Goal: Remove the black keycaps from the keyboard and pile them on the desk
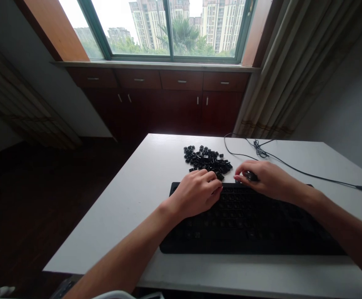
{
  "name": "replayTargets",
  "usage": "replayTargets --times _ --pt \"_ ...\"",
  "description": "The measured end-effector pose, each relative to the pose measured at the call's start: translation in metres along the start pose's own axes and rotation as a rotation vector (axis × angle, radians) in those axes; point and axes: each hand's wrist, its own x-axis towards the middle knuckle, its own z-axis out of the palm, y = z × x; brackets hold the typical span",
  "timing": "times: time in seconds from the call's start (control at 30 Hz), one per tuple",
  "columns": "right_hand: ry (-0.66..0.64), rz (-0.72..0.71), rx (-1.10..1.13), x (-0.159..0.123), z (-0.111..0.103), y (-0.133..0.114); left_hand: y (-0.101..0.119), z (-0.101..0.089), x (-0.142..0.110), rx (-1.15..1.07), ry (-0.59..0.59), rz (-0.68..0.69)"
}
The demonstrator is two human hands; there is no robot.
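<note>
A black keyboard (pixel 237 232) lies on the white table, with many of its keycaps off in the part that shows. Just beyond its back edge is a heap of loose black keycaps (pixel 207 160). My left hand (pixel 198 192) is over the keyboard's upper left, fingers curled and pressed together beside the heap; whatever they pinch is hidden. My right hand (pixel 266 177) is closed above the back edge. A dark rounded object (pixel 250 176) shows in its grip, too small to name, and the fingertips point toward my left hand.
The white table (pixel 112 224) carries the keyboard. A black cable (pixel 308 171) runs across its back right, bundled in one place, to a plug end at the right. Past the table stand dark red cabinets (pixel 168 104) under a window, with curtains (pixel 271 70) at the sides.
</note>
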Motion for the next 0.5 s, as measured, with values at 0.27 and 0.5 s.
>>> replayTargets --times 0.27,0.5 --pt "0.064 -0.003 -0.023 0.096 0.023 -0.004 -0.056 -0.011 -0.014 0.082 0.174 -0.509" --pt "-0.039 0.058 -0.071 0.133 0.043 -0.004 -0.077 -0.008 -0.023 0.055 0.236 -0.596"
